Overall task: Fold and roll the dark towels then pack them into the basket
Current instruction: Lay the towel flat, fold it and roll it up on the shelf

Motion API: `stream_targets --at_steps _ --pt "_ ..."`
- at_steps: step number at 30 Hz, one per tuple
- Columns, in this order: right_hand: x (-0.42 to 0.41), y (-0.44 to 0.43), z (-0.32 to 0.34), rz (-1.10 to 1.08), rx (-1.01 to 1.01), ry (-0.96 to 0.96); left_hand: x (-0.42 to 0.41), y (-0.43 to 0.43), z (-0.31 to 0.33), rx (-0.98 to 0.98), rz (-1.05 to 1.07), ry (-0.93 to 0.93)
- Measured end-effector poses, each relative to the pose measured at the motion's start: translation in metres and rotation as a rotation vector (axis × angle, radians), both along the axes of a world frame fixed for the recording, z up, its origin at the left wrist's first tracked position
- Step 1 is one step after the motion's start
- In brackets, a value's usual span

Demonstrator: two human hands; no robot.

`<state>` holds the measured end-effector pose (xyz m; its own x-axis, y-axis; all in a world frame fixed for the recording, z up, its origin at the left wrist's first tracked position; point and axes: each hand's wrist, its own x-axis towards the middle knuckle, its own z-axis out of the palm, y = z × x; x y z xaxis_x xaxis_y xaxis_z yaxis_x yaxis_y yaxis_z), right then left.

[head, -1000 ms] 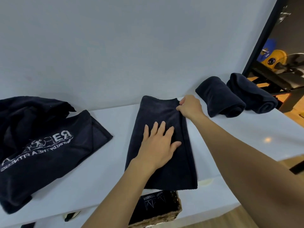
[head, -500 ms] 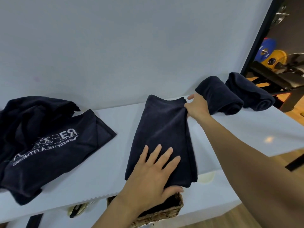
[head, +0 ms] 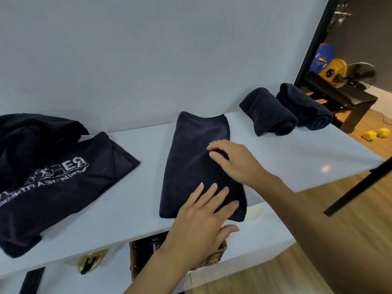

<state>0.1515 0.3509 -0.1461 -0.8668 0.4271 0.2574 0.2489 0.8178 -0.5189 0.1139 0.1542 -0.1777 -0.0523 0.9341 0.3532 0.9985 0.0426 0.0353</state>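
Directly ahead, seen from a head-worn camera looking down, a folded dark towel lies as a long narrow strip on a white desk, its far end near the wall and its near end at the desk's front edge. The left hand lies flat on the near end, grip wide, fingers straight and spread, thumb hanging past the edge. The right hand sits further up on the strip's right side with fingers bent; blur hides whether its grip pinches cloth or only touches it. Two rolled towels lie side by side at the far right of the desk, touching each other. A heap of unfolded dark towels, the top one printed with white lettering, lies at the left. A wicker basket sits below the desk's front edge, with dark printed cloth inside. The towel looks soft, light and limp, so it will likely sag and slip out of its fold if lifted by one corner. Rolling probably works best by taking one short end across its full width with both hands.
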Motion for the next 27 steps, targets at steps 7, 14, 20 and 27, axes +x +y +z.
stream_targets --at_steps 7,14,20,27 --pt "0.088 -0.056 -0.025 0.178 0.352 -0.281 -0.067 -0.057 -0.008 -0.1 0.094 0.046" --pt "0.102 -0.057 -0.033 0.17 0.58 0.034 -0.055 -0.066 -0.013 0.108 0.015 -0.025" --pt "0.115 -0.045 -0.008 0.129 0.155 -0.024 -0.047 -0.065 -0.011 0.182 -0.045 0.076" --pt "0.105 -0.027 0.012 0.037 -0.417 -0.103 -0.046 -0.053 0.036 0.144 0.196 -0.544"
